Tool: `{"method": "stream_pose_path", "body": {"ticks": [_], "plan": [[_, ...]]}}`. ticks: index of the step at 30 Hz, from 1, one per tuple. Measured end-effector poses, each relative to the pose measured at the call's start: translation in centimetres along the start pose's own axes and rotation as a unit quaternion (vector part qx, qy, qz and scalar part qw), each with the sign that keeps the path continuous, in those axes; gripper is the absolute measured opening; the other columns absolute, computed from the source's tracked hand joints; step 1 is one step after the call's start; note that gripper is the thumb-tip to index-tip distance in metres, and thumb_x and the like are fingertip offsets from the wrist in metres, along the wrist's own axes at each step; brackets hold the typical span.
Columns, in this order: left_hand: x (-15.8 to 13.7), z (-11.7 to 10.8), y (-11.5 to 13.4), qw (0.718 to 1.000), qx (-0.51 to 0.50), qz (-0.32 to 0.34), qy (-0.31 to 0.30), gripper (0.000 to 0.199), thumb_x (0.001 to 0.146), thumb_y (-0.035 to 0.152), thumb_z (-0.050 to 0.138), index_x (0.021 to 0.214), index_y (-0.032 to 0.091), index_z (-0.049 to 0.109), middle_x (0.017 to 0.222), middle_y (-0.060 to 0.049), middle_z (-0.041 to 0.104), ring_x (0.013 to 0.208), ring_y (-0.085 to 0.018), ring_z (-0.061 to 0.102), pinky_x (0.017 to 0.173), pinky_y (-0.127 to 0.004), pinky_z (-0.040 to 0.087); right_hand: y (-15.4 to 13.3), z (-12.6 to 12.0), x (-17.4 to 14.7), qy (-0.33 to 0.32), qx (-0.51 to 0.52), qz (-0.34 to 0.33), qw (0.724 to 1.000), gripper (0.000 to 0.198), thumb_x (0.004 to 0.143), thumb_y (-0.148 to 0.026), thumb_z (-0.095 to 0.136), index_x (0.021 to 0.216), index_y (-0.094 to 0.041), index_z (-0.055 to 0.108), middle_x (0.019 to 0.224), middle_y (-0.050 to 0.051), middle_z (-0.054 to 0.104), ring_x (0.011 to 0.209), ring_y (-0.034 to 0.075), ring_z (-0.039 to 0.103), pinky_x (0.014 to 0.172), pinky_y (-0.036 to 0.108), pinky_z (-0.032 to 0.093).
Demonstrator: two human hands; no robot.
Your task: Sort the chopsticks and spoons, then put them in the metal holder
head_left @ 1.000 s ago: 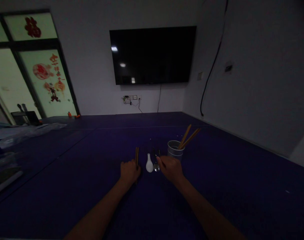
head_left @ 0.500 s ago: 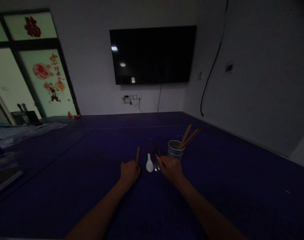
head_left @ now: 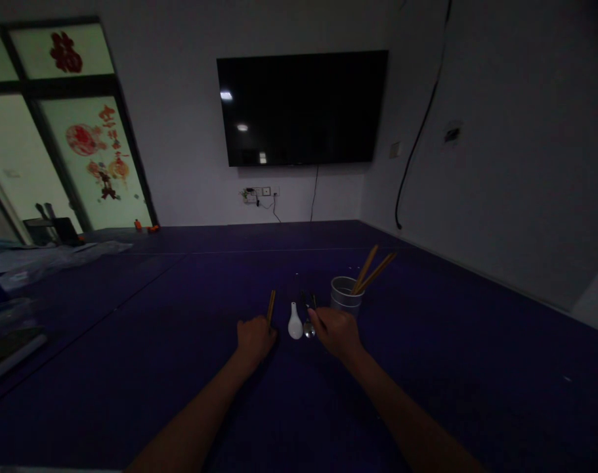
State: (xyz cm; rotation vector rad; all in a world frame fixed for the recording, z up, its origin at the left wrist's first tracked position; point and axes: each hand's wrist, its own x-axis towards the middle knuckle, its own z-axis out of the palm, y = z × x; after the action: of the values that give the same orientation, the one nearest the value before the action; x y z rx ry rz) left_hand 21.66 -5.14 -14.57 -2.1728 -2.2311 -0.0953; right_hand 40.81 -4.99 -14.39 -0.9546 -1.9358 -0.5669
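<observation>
My left hand (head_left: 256,340) is closed, resting low on the blue table, with a pair of wooden chopsticks (head_left: 272,306) sticking out ahead of its fingers. Right of it lies a white soup spoon (head_left: 295,326), bowl toward me. Beside that is a metal spoon (head_left: 309,330) with a dark handle. My right hand (head_left: 337,332) is closed with thumb and finger together on a slim dark utensil (head_left: 313,301), whose working end is hidden by the hand. Just behind the right hand stands a grey cup (head_left: 346,301), partly covered by it, with several chopsticks (head_left: 373,270) leaning out to the right.
The blue table (head_left: 146,368) reaches back to the wall, under a large television (head_left: 306,108). At the left lie crumpled plastic sheeting (head_left: 72,259) and a flat tray-like thing (head_left: 13,358). A black cable (head_left: 419,138) hangs down the right wall.
</observation>
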Motion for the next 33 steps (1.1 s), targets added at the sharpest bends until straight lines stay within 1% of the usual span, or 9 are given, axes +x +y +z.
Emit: {"method": "stream_pose_path", "body": {"ticks": [5,14,21,26,30,33], "plan": [[-0.01,-0.22,0.09,1.0,0.008,-0.005,-0.019,0.037,0.084,0.032,0.036,0.104,0.014,0.062,0.096,-0.016,0.068,0.094,-0.023,0.063,0.087,-0.038,0.042,0.04,0.13,-0.04,-0.002,0.011,0.005,1.0,0.047,0.095,-0.031,0.034,0.054,-0.017,0.052,0.051,0.002,0.057,0.047,0.01,0.051,0.051,0.025,0.026],[0.16,0.37,0.05,1.0,-0.015,-0.017,0.004,0.035,0.082,0.03,0.039,0.101,0.011,0.063,0.094,-0.017,0.068,0.093,-0.025,0.064,0.086,-0.039,0.042,0.1,0.17,-0.1,-0.011,0.008,0.009,1.0,0.047,0.095,-0.032,0.035,0.054,-0.017,0.054,0.05,0.002,0.056,0.046,0.01,0.049,0.051,0.026,0.025],[0.08,0.32,0.06,1.0,-0.015,-0.013,0.012,0.034,0.082,0.028,0.039,0.098,0.01,0.063,0.092,-0.016,0.068,0.091,-0.026,0.064,0.085,-0.039,0.042,0.05,0.05,-0.04,-0.018,0.008,0.014,1.0,0.048,0.095,-0.032,0.034,0.054,-0.017,0.054,0.051,0.002,0.056,0.046,0.01,0.05,0.051,0.026,0.025],[0.02,0.33,0.05,1.0,-0.017,-0.005,0.012,0.034,0.082,0.029,0.039,0.1,0.011,0.061,0.094,-0.016,0.068,0.093,-0.026,0.064,0.085,-0.039,0.042,-0.02,-0.01,0.0,-0.023,0.009,0.014,1.0,0.048,0.095,-0.033,0.033,0.055,-0.017,0.054,0.051,0.002,0.057,0.047,0.01,0.051,0.051,0.026,0.026],[-0.03,0.21,0.11,1.0,-0.015,-0.015,0.007,0.033,0.083,0.028,0.039,0.1,0.01,0.061,0.094,-0.015,0.068,0.092,-0.026,0.064,0.084,-0.038,0.041,-0.06,0.0,0.01,-0.025,0.011,0.021,0.999,0.05,0.096,-0.033,0.031,0.054,-0.017,0.054,0.052,0.003,0.058,0.047,0.011,0.051,0.052,0.026,0.026],[-0.1,0.1,0.16,1.0,-0.016,-0.012,0.018,0.032,0.083,0.028,0.038,0.099,0.011,0.061,0.093,-0.014,0.068,0.091,-0.025,0.064,0.083,-0.038,0.041,-0.1,-0.05,0.03,-0.031,0.012,0.027,0.999,0.049,0.095,-0.034,0.031,0.055,-0.017,0.054,0.052,0.003,0.058,0.047,0.011,0.052,0.052,0.026,0.026]]}}
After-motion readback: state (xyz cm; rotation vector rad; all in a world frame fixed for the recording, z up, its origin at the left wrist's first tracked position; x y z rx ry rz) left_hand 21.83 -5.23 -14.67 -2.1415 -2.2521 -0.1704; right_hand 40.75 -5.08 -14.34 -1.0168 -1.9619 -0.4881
